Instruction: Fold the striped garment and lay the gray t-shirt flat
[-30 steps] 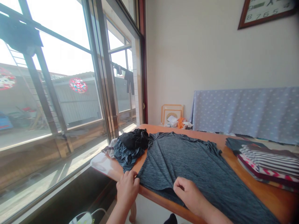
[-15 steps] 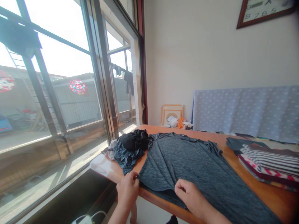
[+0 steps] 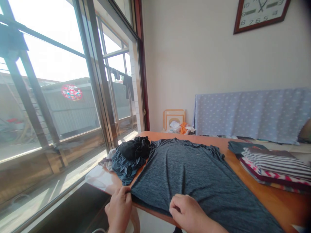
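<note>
A dark grey-blue T-shirt point(image 3: 189, 171) lies spread on the orange-brown table point(image 3: 245, 174), its neck at the far side and its hem at the near edge. My left hand point(image 3: 120, 205) pinches the left corner of the hem, fingers closed. Further right along the hem, my right hand point(image 3: 186, 208) is closed on the cloth, its fingertips partly hidden. Soft creases run up the fabric from between the hands.
Left of the shirt is a crumpled heap of dark clothes point(image 3: 132, 153). Folded clothes point(image 3: 274, 165) are stacked at the right. A large window point(image 3: 53, 97) stands along the left; a dotted blue cloth point(image 3: 250, 113) hangs behind the table.
My left hand has drawn the hem corner outward to the left, and the lower left of the shirt lies straighter. The view has turned slightly right.
</note>
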The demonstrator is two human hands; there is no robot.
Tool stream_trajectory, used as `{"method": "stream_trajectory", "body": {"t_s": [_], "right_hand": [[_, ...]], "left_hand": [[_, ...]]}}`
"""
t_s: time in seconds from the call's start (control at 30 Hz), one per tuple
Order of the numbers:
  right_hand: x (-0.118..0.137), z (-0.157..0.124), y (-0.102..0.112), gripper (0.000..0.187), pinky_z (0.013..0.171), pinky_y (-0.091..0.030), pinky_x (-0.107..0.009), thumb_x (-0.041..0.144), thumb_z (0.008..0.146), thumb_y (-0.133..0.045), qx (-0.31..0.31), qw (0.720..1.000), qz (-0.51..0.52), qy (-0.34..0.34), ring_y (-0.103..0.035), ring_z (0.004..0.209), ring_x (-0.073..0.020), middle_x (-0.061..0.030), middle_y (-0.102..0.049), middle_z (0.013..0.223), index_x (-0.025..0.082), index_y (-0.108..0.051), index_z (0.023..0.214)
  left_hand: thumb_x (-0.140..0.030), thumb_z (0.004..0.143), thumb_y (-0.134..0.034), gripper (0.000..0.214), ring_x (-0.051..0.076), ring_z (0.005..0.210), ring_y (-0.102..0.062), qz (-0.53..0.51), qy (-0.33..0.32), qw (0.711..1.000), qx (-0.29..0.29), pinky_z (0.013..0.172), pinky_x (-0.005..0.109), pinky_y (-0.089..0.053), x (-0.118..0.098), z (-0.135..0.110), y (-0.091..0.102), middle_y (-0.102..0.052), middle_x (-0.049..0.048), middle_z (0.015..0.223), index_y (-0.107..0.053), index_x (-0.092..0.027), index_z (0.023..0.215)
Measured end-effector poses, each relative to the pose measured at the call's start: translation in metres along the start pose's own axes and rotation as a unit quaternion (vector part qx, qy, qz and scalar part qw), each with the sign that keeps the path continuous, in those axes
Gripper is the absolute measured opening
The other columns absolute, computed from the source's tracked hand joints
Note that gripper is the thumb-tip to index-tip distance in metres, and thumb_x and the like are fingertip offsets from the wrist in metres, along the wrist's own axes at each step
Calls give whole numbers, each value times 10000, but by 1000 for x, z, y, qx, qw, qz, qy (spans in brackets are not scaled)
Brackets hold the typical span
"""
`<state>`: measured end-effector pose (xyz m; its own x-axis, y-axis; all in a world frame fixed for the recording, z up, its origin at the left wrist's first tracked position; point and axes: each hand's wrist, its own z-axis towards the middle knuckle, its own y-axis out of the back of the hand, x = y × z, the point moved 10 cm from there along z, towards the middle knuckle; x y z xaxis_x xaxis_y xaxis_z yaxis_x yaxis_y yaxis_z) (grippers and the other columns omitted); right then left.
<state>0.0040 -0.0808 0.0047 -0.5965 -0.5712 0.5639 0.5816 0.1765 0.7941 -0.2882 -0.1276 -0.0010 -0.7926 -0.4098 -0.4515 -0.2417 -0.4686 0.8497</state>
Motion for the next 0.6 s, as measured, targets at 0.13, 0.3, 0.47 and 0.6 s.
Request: {"method": "stream_trajectory", "body": {"t_s": [0.13,0.3,0.47,0.6], "right_hand": [[-3,-7,14,163,682,-374,-233,203,854,-553,-11,999,45,-8,-637,756,-123,29,-701,804,237,-677,755],[-39,-24,61,189,709,-399,-239,204,891,-522,-76,993,77,-54,-624,777,-137,19,-684,790,221,-665,768],[-84,-51,101,169,724,-409,-252,218,892,-528,-118,987,54,-99,-614,783,-149,12,-674,809,220,-667,794],[-104,-77,111,135,711,-407,-247,223,876,-547,-99,986,32,-132,-606,778,-146,11,-666,830,228,-674,829]], "left_hand": [[-281,955,-412,293,263,1129,-627,31,-7,999,2,787,365,-392,-8,-1,0,-698,37,1149,-689,-300,1049],[-252,934,-441,259,306,1151,-588,47,-68,993,-79,926,453,-413,-30,-8,12,-665,74,1172,-658,-254,1076],[-225,887,-480,170,255,1026,-618,-119,-236,964,-42,920,395,-470,-85,-23,-2,-659,64,1041,-613,-233,993],[-193,879,-472,183,217,987,-628,-217,-333,910,120,890,344,-499,-150,-58,-28,-650,43,989,-610,-239,990]]}}
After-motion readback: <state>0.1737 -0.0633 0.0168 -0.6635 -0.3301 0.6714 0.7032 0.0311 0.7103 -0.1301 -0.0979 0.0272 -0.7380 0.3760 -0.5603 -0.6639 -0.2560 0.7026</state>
